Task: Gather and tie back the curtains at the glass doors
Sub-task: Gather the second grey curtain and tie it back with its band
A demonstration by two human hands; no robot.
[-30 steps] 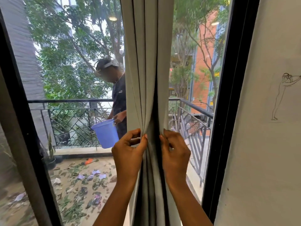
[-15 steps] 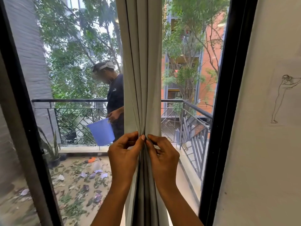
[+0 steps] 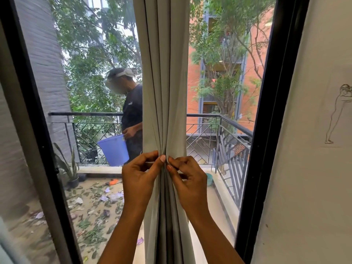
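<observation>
Both hands, left hand [image 3: 140, 177] and right hand [image 3: 187, 178], pinch the gathered curtain [image 3: 164, 92]; a loosened pinch risks releasing the folds.

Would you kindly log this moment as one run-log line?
left hand: pinches curtain | right hand: pinches curtain | curtain: bunched, untied

left hand [image 3: 140, 180] and right hand [image 3: 188, 181] moved together, curtain [image 3: 165, 73] gap closed
</observation>
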